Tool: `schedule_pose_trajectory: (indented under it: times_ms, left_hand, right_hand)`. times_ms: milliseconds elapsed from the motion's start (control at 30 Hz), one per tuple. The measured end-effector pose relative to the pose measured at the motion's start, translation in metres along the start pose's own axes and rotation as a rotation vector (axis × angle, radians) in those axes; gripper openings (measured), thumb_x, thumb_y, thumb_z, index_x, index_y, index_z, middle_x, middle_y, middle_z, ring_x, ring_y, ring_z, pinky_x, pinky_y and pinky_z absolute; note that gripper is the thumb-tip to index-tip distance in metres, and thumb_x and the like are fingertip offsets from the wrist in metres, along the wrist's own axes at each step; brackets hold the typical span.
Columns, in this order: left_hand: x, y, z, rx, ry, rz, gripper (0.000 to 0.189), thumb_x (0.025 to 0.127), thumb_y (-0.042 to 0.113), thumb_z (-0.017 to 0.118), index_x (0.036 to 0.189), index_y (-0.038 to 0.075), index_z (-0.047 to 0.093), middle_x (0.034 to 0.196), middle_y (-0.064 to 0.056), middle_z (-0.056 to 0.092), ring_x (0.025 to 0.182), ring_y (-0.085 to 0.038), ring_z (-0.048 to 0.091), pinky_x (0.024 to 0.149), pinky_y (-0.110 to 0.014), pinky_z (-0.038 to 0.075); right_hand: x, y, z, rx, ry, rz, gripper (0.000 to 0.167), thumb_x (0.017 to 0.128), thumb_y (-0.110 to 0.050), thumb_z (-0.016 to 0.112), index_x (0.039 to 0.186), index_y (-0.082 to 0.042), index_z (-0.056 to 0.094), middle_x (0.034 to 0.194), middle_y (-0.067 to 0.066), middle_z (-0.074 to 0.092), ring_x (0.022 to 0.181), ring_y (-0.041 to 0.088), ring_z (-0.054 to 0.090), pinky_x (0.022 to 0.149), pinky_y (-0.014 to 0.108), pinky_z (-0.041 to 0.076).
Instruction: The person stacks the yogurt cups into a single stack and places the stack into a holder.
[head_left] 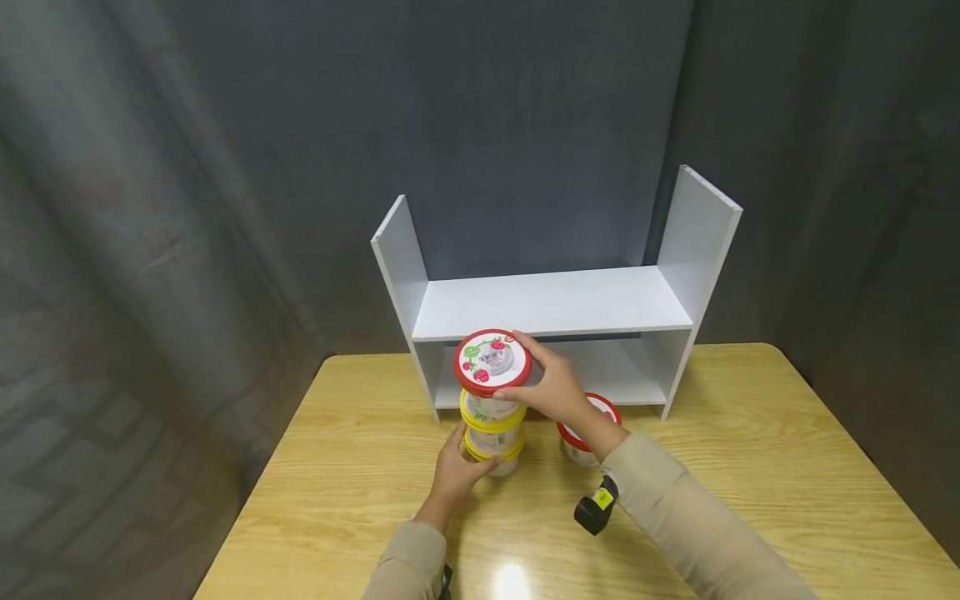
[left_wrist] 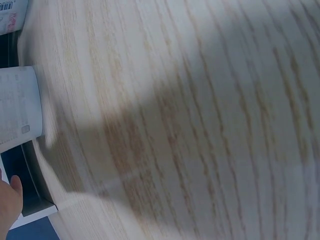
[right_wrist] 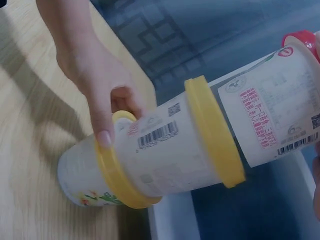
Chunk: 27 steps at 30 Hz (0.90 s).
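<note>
My right hand (head_left: 557, 388) grips a white tub with a red lid (head_left: 491, 363), strawberries printed on its top. Its base is right above the upper of two yellow-lidded tubs (right_wrist: 160, 145), stacked one on the other and leaning in the right wrist view. My left hand (head_left: 454, 475) holds the lower yellow-lidded tub (right_wrist: 80, 170) around its lid, thumb on the near side. That lower tub stands on the table. At the left edge of the left wrist view appear part of a white tub (left_wrist: 17, 107) and a bit of the left hand (left_wrist: 9, 202).
Behind the stack stands a white two-level shelf (head_left: 551, 302) with tall side panels. Another red-lidded tub (head_left: 582, 454) sits on the wooden table (head_left: 345, 500) to the right, partly behind the right forearm. Dark curtains (head_left: 525, 125) hang around the table.
</note>
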<state>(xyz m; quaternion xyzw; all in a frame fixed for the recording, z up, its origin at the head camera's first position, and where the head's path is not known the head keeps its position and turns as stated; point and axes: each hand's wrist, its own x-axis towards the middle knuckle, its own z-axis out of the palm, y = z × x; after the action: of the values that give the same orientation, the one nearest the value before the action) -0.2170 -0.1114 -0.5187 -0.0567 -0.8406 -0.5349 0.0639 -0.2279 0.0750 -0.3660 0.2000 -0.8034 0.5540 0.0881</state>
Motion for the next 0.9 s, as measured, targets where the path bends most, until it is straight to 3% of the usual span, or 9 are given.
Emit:
schedule_pose_trajectory:
  times_ms: [500,900]
  left_hand:
    - [-0.0012,-0.0001,-0.0001,-0.001,0.003,0.014,0.088,0.059,0.034,0.077,0.13,0.004,0.035,0.129,-0.02,0.036,0.118,-0.038,0.03,0.096,-0.054,0.023]
    - [-0.0002,-0.0018,0.001,-0.022,-0.014,-0.021,0.089,0.06,0.033,0.077,0.131,0.004,0.033,0.131,-0.019,0.035,0.12,-0.037,0.028,0.097,-0.054,0.021]
  right_hand:
    - [0.0052,0.0084,0.0061,-0.04,-0.028,0.04,0.089,0.06,-0.039,0.076,0.134,-0.014,0.031,0.132,0.005,0.038,0.121,0.022,0.031,0.096,0.046,0.029]
    - [0.0056,0.0078,0.0073,-0.06,-0.053,0.049,0.092,0.061,-0.04,0.075,0.135,-0.012,0.028,0.133,0.007,0.036,0.122,0.025,0.029,0.096,0.048,0.028]
